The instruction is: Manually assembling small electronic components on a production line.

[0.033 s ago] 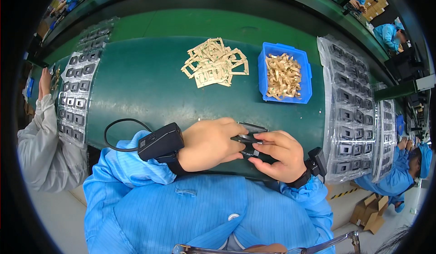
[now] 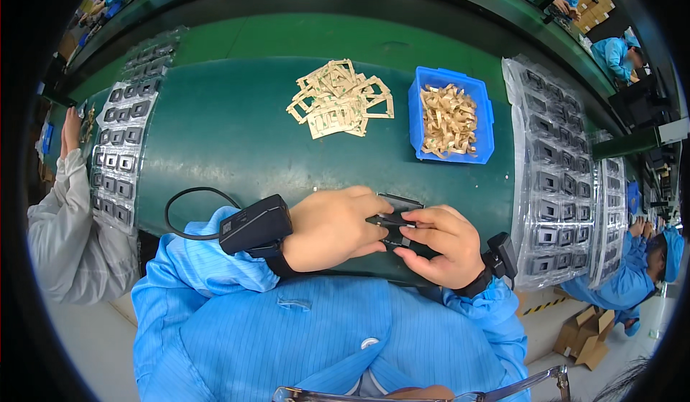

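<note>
Both my hands meet over the near edge of the green mat. My left hand and my right hand pinch a small black rectangular frame part between their fingertips; a second black piece seems to lie under it, partly hidden. A black device with a cable is strapped to my left wrist, and a smaller black device to my right wrist. Further back on the mat lies a pile of thin tan frame-shaped pieces. Beside the pile stands a blue bin filled with small tan strips.
Clear plastic trays of black square parts lie along the mat's left side and right side. One co-worker in a grey sleeve stands at the left, another in blue at the right. Cardboard boxes sit on the floor.
</note>
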`<state>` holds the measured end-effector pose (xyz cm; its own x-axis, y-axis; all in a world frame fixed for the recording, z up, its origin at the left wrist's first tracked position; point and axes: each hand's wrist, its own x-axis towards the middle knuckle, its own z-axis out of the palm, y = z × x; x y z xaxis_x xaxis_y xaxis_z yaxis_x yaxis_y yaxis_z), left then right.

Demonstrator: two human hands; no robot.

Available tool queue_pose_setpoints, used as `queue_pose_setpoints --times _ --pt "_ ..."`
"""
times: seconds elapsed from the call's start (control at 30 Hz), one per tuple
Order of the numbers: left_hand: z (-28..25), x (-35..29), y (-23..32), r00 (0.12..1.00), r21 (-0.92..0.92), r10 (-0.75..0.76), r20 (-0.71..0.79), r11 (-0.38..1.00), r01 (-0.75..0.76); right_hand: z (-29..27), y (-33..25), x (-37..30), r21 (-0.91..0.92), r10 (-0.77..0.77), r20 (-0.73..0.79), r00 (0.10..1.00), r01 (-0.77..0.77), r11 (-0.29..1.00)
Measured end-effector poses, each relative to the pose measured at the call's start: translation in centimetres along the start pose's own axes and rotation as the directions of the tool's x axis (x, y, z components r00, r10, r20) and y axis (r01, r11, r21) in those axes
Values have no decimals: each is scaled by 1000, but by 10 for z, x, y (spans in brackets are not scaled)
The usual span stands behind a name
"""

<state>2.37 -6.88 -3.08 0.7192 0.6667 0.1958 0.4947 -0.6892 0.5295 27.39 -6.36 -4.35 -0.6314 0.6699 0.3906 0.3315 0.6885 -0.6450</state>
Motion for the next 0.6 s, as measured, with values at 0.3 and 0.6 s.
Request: queue_pose_setpoints --times 0.3,0.6 --pt "2 9 -26 966 54 1 -257 998 13 -4 16 11 -169 80 -123 989 -100 980" --pt "23 -1 -40 977 90 82 -195 994 -66 5 29 8 -180 60 -42 997 -67 981"
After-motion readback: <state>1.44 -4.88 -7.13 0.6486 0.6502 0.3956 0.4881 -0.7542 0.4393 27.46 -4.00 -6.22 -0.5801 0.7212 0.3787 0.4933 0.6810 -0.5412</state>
